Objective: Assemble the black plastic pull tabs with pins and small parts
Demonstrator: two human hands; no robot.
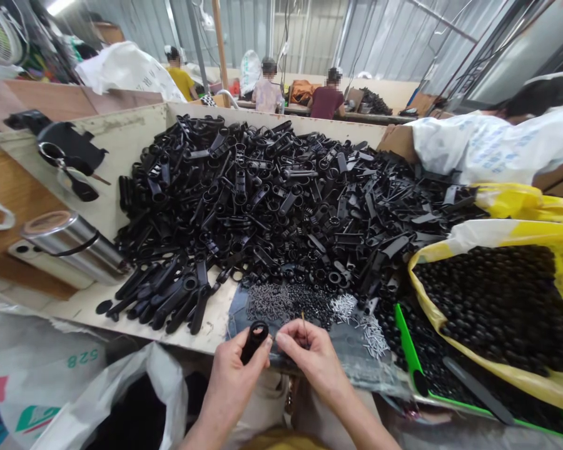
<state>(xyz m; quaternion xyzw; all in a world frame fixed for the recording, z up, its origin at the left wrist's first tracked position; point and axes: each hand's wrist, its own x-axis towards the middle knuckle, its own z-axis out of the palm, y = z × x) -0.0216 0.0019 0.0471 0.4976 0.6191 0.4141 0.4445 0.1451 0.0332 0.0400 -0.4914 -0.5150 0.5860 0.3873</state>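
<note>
The person's left hand (228, 390) has a firm, closed grip on a short black plastic tubular part (254, 341), which stands upright between thumb and fingers. The right hand (315, 362) makes a narrow grip, its thumb and forefinger pinching a thin gold-coloured pin (303, 323) just beside that part. Both hands are in front of a large heap of black moulded plastic parts (263, 206), which fills a pale board-sided worktop (136, 119).

At the heap's near edge lies a scrap of blue denim cloth (237, 315) bearing a small pile of dark metal pins (286, 303) and scattered silver metal pins (373, 334). To the right of the heap, a yellow-and-white plastic bag (431, 284) holds round black beads (492, 306), and a bright green tray rim (408, 344) runs beside it. To the left of the heap stands a brushed-steel flask (72, 247) on its side. Beyond the heap, three seated co-workers (267, 87) sit at a long bench.
</note>
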